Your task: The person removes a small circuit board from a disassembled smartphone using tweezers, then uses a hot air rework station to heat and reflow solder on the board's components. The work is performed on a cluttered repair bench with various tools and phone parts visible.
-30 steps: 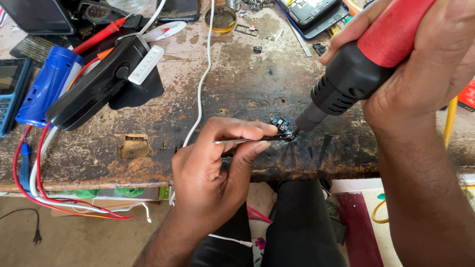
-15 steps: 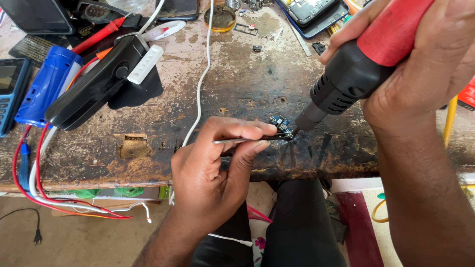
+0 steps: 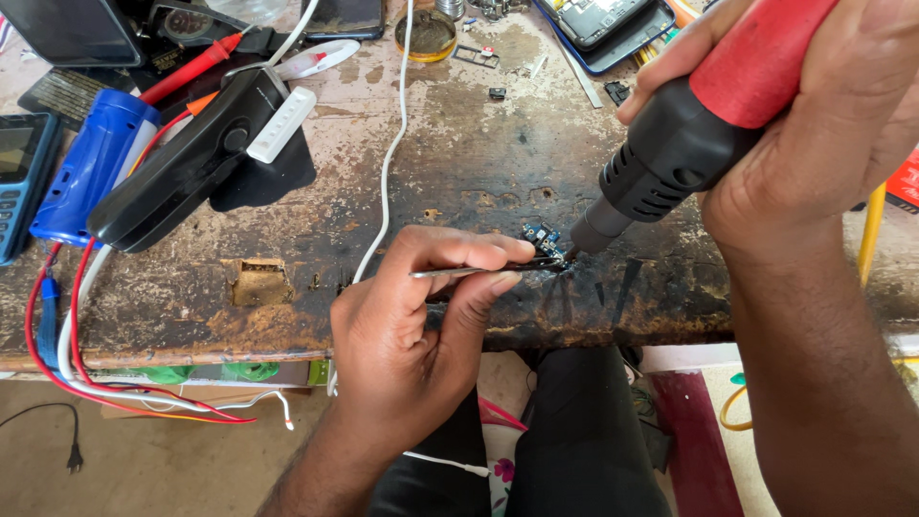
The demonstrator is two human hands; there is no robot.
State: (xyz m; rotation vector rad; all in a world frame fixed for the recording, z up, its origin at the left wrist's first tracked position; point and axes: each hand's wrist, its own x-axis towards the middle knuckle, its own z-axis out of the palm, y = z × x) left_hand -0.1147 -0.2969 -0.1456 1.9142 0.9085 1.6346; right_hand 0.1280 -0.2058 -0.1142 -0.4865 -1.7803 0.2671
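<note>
My left hand [image 3: 416, 321] pinches thin metal tweezers [image 3: 479, 270] whose tips rest on a small blue circuit board [image 3: 542, 236] near the front edge of the worn wooden bench [image 3: 459, 163]. My right hand [image 3: 814, 124] grips a red and black hot-air tool [image 3: 689, 134], tilted down to the left. Its metal nozzle [image 3: 586, 237] sits just right of the little board, almost touching it.
A black tool with a white part [image 3: 191, 163] and a blue cylinder [image 3: 91, 172] lie at the left with red wires [image 3: 67, 354]. A white cable [image 3: 388, 163] crosses the bench. An opened phone [image 3: 598, 24] and a small round tin [image 3: 426, 33] lie at the back.
</note>
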